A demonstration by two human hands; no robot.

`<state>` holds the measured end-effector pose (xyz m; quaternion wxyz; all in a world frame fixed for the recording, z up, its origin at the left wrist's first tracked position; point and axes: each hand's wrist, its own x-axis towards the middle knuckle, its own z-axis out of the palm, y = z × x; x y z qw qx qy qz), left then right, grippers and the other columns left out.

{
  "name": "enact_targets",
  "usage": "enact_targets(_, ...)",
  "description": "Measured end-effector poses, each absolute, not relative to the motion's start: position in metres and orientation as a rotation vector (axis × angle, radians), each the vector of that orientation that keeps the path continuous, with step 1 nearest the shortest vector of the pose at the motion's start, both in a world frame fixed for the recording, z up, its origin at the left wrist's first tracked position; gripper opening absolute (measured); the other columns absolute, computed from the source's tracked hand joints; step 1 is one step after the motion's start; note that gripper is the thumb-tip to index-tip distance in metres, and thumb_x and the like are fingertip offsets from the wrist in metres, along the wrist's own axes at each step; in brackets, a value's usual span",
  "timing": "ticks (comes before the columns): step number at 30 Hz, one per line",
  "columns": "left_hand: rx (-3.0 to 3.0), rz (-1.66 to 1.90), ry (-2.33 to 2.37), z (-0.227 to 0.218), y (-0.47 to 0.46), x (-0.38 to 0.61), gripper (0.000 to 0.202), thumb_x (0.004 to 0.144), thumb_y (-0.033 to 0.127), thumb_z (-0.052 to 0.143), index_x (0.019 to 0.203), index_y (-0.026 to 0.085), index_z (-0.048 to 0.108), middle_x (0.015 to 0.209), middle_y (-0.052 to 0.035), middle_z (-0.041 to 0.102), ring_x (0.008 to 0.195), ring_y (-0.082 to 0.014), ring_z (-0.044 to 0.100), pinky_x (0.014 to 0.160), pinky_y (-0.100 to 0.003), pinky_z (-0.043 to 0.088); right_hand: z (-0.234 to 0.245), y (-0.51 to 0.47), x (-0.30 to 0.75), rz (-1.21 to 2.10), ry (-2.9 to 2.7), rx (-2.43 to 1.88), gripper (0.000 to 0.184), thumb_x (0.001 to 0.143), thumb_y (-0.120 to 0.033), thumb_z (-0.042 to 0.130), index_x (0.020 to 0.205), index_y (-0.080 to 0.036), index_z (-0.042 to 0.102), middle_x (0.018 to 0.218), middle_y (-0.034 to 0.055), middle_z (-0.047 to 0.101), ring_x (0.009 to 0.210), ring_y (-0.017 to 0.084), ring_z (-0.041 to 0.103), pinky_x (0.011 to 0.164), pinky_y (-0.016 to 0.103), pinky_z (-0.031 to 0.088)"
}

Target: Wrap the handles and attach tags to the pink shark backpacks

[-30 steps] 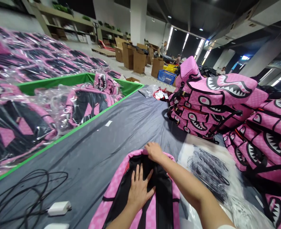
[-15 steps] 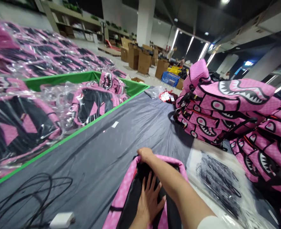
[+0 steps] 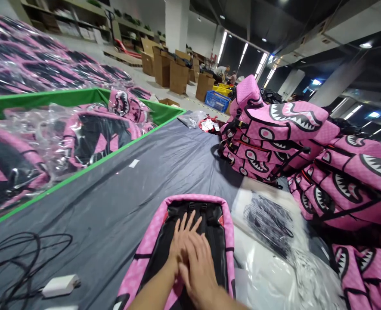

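Note:
A pink backpack (image 3: 229,241) with a black back panel lies flat in front of me on the grey covered table, its lower end cut off by the frame. My left hand (image 3: 178,243) rests flat on the black panel, fingers stretched toward the top end. Partly over it lies my right hand (image 3: 199,262), its fingers extended and overlapping the back of the left. Neither hand grips anything. The pink piped edge frames the panel, and small black buckles (image 3: 196,206) show near its top.
Stacked pink shark-mouth backpacks (image 3: 280,142) stand on the right, beside clear plastic bags (image 3: 267,219). A green-edged bin (image 3: 113,161) of plastic-wrapped backpacks borders the left. A black cable (image 3: 32,254) and white charger (image 3: 60,286) lie at lower left. Cardboard boxes (image 3: 179,77) stand behind.
My right hand has left the backpack's top edge and come down onto my left hand. The backpack now lies flatter and more fully in view. The camera view has turned somewhat right.

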<state>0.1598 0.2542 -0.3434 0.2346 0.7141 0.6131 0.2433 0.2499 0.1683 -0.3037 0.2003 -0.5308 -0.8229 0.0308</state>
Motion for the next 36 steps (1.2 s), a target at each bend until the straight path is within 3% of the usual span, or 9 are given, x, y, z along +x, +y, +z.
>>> enact_targets(3, 2.083, 0.723, 1.623, -0.341, 0.263, 0.158, 0.053, 0.093, 0.034, 0.056, 0.143, 0.017, 0.057, 0.162, -0.0127, 0.041, 0.151, -0.0309, 0.033, 0.124, -0.056, 0.021, -0.330, 0.098, 0.278, -0.017, -2.244, -1.558, 0.074, 0.090, -0.029, 0.061, 0.158, -0.018, 0.035, 0.153, 0.0137, 0.052, 0.141, 0.033, 0.048, 0.111, 0.049, 0.047)
enact_targets(6, 2.151, 0.719, 1.578, -0.336, 0.259, 0.151, 0.050, 0.099, 0.026, 0.042, 0.147, 0.017, 0.054, 0.160, -0.0146, 0.043, 0.151, -0.0370, 0.031, 0.121, -0.065, 0.021, -0.338, 0.094, 0.281, 0.055, -2.324, -1.691, 0.063, 0.098, -0.034, 0.054, 0.155, -0.011, 0.041, 0.156, 0.0174, 0.048, 0.144, 0.033, 0.045, 0.117, 0.052, 0.040)
enact_targets(9, 2.260, 0.644, 1.357, -0.330, 0.223, 0.136, 0.045, 0.103, 0.025, 0.031, 0.134, 0.020, 0.063, 0.148, -0.0127, 0.058, 0.145, -0.0325, 0.038, 0.119, -0.064, 0.025, -0.334, 0.124, 0.273, 0.195, -2.424, -1.785, 0.063, 0.101, -0.038, 0.048, 0.154, -0.004, 0.042, 0.159, 0.0214, 0.041, 0.149, 0.034, 0.038, 0.122, 0.054, 0.031)
enact_targets(13, 2.413, 0.441, 0.772, -0.314, 0.151, 0.112, 0.031, 0.101, 0.039, 0.046, 0.093, 0.024, 0.071, 0.101, -0.0020, 0.073, 0.100, -0.0187, 0.062, 0.099, -0.034, 0.046, -0.345, 0.143, 0.267, 0.270, -2.431, -1.832, 0.063, 0.100, -0.029, 0.049, 0.157, -0.007, 0.035, 0.163, 0.0189, 0.034, 0.152, 0.030, 0.032, 0.122, 0.049, 0.031)
enact_targets(21, 2.630, 0.339, 0.459, -0.354, 0.125, 0.114, 0.017, 0.089, 0.018, 0.053, 0.084, 0.019, 0.069, 0.084, -0.0071, 0.069, 0.086, -0.0237, 0.058, 0.092, -0.039, 0.046, -0.345, 0.134, 0.282, 0.298, -2.163, -1.605, 0.047, 0.103, -0.015, 0.030, 0.145, -0.012, 0.052, 0.138, 0.0171, 0.062, 0.132, 0.023, 0.052, 0.111, 0.044, 0.043)
enact_targets(24, 2.653, 0.366, 0.491, -0.375, 0.128, 0.116, 0.014, 0.088, 0.020, 0.057, 0.088, 0.021, 0.070, 0.088, -0.0048, 0.071, 0.089, -0.0227, 0.059, 0.094, -0.036, 0.047, -0.330, 0.123, 0.286, 0.363, -2.314, -1.382, 0.038, 0.103, -0.020, 0.034, 0.127, -0.018, 0.064, 0.116, 0.0123, 0.070, 0.111, 0.021, 0.062, 0.098, 0.038, 0.049)
enact_targets(28, 2.656, 0.428, 0.688, -0.378, 0.125, 0.114, 0.011, 0.087, 0.020, 0.060, 0.087, 0.021, 0.072, 0.091, -0.0024, 0.073, 0.091, -0.0210, 0.062, 0.099, -0.035, 0.047, -0.320, 0.104, 0.272, 0.557, -2.979, -0.226, 0.021, 0.098, -0.034, 0.054, 0.090, -0.021, 0.068, 0.082, 0.0046, 0.069, 0.082, 0.019, 0.063, 0.076, 0.032, 0.050)
enact_targets(33, 2.611, 0.575, 1.300, -0.363, 0.119, 0.103, 0.041, 0.099, 0.021, 0.041, 0.132, 0.011, 0.063, 0.137, -0.0216, 0.062, 0.128, -0.0340, 0.054, 0.107, -0.055, 0.041, -0.321, 0.102, 0.258, 0.540, -3.212, 0.145, 0.017, 0.097, -0.034, 0.061, 0.106, -0.021, 0.065, 0.088, 0.0044, 0.069, 0.082, 0.018, 0.063, 0.069, 0.030, 0.047)
enact_targets(36, 2.591, 0.636, 1.446, -0.365, 0.116, 0.100, 0.046, 0.099, 0.029, 0.043, 0.138, 0.013, 0.061, 0.152, -0.0199, 0.051, 0.143, -0.0399, 0.040, 0.113, -0.061, 0.033, -0.329, 0.112, 0.255, 0.554, -3.230, 0.205, 0.021, 0.097, -0.034, 0.062, 0.111, -0.019, 0.066, 0.094, 0.0055, 0.071, 0.089, 0.019, 0.065, 0.076, 0.031, 0.048)
